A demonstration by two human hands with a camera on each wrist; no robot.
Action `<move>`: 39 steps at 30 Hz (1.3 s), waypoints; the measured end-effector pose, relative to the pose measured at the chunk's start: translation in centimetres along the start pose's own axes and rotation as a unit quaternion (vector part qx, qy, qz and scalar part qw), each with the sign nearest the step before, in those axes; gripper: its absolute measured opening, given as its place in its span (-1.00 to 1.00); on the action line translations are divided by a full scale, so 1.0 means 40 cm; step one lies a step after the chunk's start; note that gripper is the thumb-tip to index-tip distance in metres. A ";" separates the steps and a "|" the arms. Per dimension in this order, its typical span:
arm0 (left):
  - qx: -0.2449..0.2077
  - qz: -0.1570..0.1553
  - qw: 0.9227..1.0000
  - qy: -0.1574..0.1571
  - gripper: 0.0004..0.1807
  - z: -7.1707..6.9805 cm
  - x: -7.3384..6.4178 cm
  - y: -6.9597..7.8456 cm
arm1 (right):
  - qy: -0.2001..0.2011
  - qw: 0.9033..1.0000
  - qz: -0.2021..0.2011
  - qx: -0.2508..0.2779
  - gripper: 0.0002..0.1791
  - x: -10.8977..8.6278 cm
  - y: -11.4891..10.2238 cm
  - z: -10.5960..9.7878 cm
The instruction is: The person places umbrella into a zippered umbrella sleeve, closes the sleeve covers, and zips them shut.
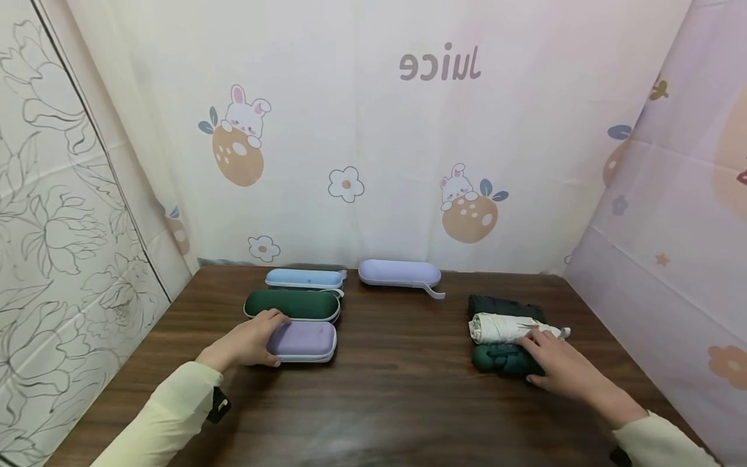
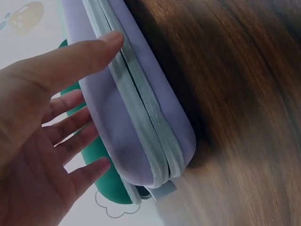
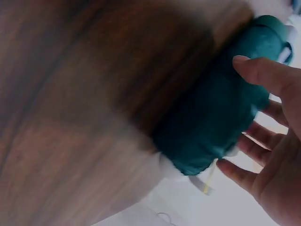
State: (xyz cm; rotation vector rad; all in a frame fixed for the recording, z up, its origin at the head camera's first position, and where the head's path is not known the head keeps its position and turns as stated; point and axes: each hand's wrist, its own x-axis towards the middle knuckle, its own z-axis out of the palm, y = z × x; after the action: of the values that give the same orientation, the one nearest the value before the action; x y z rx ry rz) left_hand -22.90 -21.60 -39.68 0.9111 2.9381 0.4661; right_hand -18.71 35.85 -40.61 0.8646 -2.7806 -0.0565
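My left hand [image 1: 249, 338] is at the left end of a light purple zipped case [image 1: 303, 338], nearest me in a row at left. In the left wrist view the thumb lies along its zipper, with the other fingers spread loosely beside the far edge. Behind that case sit a dark green case [image 1: 292, 303] and a light blue case [image 1: 303, 279]. At right, my right hand [image 1: 557, 363] reaches over a folded dark green umbrella [image 3: 211, 108], thumb near one side and loose fingers along the other. A white folded umbrella [image 1: 496, 328] and a black one [image 1: 504, 306] lie behind it.
A lavender case [image 1: 399, 273] with a strap lies at the back middle of the brown wooden table [image 1: 385, 402]. Printed curtains [image 1: 350, 130] hang behind the table and along both sides.
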 end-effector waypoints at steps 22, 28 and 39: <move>-0.015 -0.031 0.999 -0.038 -0.25 -0.014 0.014 0.008 | 0.020 0.999 0.000 -0.040 -0.26 0.001 0.000 0.039; -0.034 -0.015 0.998 -0.043 -0.32 -0.026 0.018 0.008 | 0.020 0.999 0.002 -0.043 -0.26 -0.001 0.003 0.040; -0.103 0.027 0.992 -0.068 -0.40 -0.048 0.057 0.050 | 0.013 0.999 0.007 -0.042 -0.28 -0.001 0.003 0.042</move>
State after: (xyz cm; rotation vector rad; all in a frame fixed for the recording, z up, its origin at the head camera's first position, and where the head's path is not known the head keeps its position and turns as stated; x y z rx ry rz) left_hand -23.91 -19.29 -37.13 0.9568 2.6885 0.6673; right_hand -19.15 35.93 -42.24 0.8205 -2.7377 -0.1578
